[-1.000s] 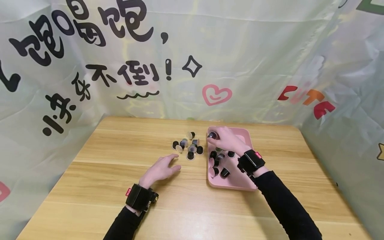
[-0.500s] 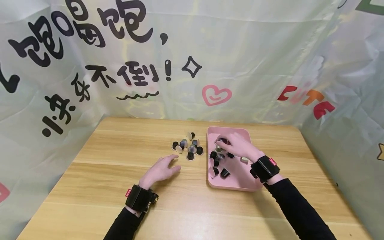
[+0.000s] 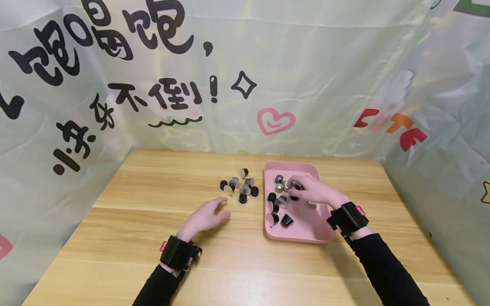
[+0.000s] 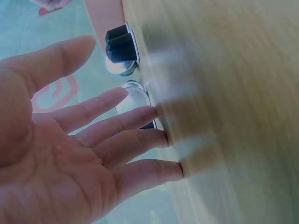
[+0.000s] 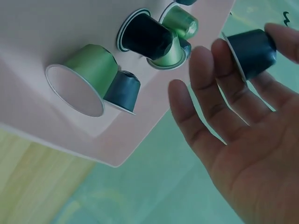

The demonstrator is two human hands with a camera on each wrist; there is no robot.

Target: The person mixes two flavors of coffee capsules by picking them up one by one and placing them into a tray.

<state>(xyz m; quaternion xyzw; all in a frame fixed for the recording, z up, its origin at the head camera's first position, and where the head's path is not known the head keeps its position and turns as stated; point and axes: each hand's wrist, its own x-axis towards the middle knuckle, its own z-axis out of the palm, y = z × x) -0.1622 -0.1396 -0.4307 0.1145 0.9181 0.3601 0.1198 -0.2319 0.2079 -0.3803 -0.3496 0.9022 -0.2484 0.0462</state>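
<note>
My right hand [image 3: 311, 190] is over the pink tray [image 3: 306, 231], pinching a dark coffee capsule [image 5: 252, 52] between thumb and fingers. Below and beside it in the tray lie more capsules, among them a green capsule [image 5: 91, 77], a dark blue capsule [image 5: 124, 91] and a black capsule [image 5: 145, 35]. My left hand [image 3: 203, 218] rests with its fingertips on the wooden table, palm facing the loose capsules and holding nothing. Just beyond its fingers, a black capsule [image 4: 122, 47] and a pale-lidded capsule [image 4: 133, 99] show in the left wrist view.
Several loose capsules [image 3: 245, 189] are grouped on the table [image 3: 160, 178] left of the tray. A printed fabric sheet [image 3: 325, 76] hangs behind the table and along both sides. The tray has a low raised rim all round.
My right hand has moved from the tray's far left corner to the right and slightly nearer. A dark capsule at the tray's far left is now uncovered. The left hand stays put.
</note>
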